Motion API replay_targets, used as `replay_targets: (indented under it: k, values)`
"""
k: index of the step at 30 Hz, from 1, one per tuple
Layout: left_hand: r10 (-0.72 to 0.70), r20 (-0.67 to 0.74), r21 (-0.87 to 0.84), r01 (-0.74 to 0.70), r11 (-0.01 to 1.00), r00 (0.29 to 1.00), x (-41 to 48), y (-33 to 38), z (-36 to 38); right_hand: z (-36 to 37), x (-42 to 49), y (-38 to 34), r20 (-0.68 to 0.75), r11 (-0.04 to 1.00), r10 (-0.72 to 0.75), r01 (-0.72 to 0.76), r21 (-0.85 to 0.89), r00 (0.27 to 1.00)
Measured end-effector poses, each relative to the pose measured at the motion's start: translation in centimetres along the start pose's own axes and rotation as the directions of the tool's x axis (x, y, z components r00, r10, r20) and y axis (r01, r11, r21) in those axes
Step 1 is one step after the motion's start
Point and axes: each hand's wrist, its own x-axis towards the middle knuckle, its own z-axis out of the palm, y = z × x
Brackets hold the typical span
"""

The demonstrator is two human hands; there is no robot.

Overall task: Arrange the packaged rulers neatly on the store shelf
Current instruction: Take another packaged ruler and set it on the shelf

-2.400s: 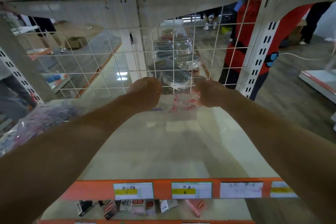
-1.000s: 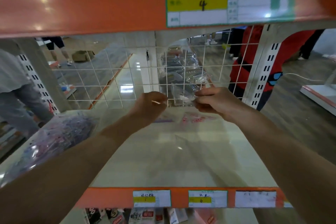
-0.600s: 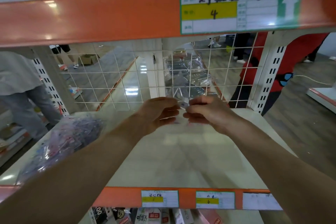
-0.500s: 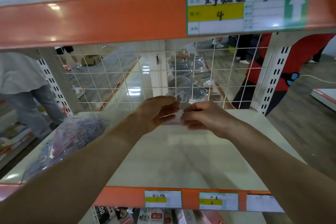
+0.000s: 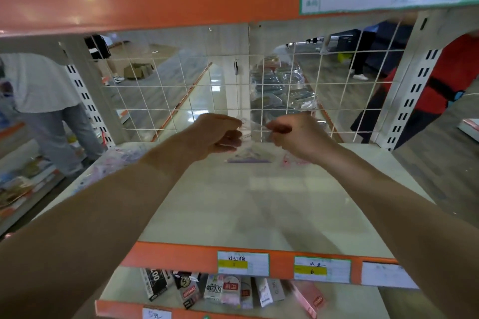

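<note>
Clear-wrapped ruler pack (image 5: 252,128) is pinched by L hand (image 5: 215,134) & R hand (image 5: 298,134), long axis left-right, near beige shelf's (image 5: 259,202) back edge.

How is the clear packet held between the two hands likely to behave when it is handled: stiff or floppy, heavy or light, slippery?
The clear packet is pinched at its top edge by the left hand and right hand, so it is probably light. Its transparent film looks thin and glossy, likely somewhat slippery. It hangs towards the shelf, so the wrapper may flex; the contents are too blurred to judge.
</note>
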Motion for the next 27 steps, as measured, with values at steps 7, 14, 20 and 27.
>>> replay_targets:
  k: [7, 14, 20, 27]
  values:
    - [-0.117, 0.084, 0.048, 0.113, 0.992, 0.99, 0.4, -0.8, -0.2, -1.4, 0.4, 1.9, -0.078, 0.996, 0.086, -0.083, 0.043, 0.993]
    - [-0.049, -0.007, 0.391, 0.047, 0.919, 0.999, 0.9, -5.1, 0.1, 2.8, -1.0, 3.3, 0.1, 0.977, 0.137, -0.117, -0.18, 0.985]
    - [-0.015, 0.032, 0.594, -0.007, 0.805, 0.999, 1.1, -7.3, -0.1, 5.2, -1.5, 3.7, 0.122, 0.924, 0.151, -0.096, -0.369, 0.981]
    - [0.228, -0.015, 0.764, -0.136, 0.631, 0.974, 3.5, -7.1, 0.3, 5.1, 0.6, 4.1, 0.073, 0.916, 0.165, -0.126, -0.38, 0.984]
